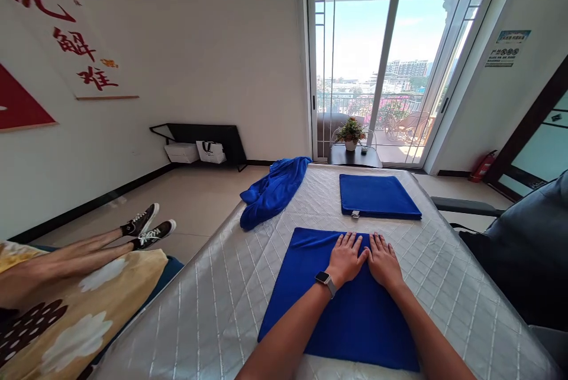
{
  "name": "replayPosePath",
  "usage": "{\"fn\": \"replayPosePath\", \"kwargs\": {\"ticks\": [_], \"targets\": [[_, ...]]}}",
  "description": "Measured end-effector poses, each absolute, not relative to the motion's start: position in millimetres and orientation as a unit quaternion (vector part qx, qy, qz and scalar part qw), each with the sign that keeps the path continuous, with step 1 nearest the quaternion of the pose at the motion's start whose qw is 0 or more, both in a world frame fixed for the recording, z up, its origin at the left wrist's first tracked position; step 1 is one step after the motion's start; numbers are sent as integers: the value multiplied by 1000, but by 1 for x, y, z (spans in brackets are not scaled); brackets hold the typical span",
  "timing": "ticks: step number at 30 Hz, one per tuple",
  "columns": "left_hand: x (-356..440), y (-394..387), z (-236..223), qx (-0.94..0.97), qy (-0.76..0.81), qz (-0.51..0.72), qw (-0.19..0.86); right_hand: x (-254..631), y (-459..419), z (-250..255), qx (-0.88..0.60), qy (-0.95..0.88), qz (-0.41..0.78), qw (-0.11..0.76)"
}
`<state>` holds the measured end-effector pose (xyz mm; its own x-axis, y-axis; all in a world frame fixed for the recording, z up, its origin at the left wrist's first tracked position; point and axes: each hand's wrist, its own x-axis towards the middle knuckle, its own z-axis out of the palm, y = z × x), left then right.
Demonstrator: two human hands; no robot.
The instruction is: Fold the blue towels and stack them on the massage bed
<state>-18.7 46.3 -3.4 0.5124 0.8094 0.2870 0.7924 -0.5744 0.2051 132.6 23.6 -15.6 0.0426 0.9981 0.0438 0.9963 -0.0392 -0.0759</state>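
A blue towel point(310, 303) lies spread flat on the quilted grey mattress point(213, 309) in front of me. My left hand point(347, 258), with a smartwatch on the wrist, rests flat on the towel's far half, fingers stretched out. Right beside it, touching, my right hand point(384, 260) also lies flat and open on the towel. Farther away sits a neatly folded blue towel point(377, 195). A crumpled blue cloth point(273, 190) hangs over the mattress's far left edge.
Another person's legs point(71, 255) in black sneakers stretch out at the left, above a patterned blanket point(84, 315). A dark chair point(523, 250) stands close on the right. Beyond the bed are a small table with a plant point(351, 134) and glass balcony doors point(390, 66).
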Motion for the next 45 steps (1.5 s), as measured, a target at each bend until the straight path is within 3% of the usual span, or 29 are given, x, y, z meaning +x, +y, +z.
{"fn": "replayPosePath", "kwargs": {"ticks": [8,13,28,38,42,45], "targets": [[-157,66,7,799,589,118,-6,131,26,-17,-729,-684,17,38],[-186,71,0,785,611,104,-9,137,27,-17,-726,-687,17,25],[-178,62,14,783,606,133,-35,139,26,-14,-734,-676,34,62],[-55,18,32,928,344,146,-14,139,25,-15,-731,-679,14,66],[-19,33,20,905,389,175,-1,139,23,-14,-726,-685,11,61],[-35,49,12,874,451,181,18,139,23,-13,-731,-678,20,70]]}}
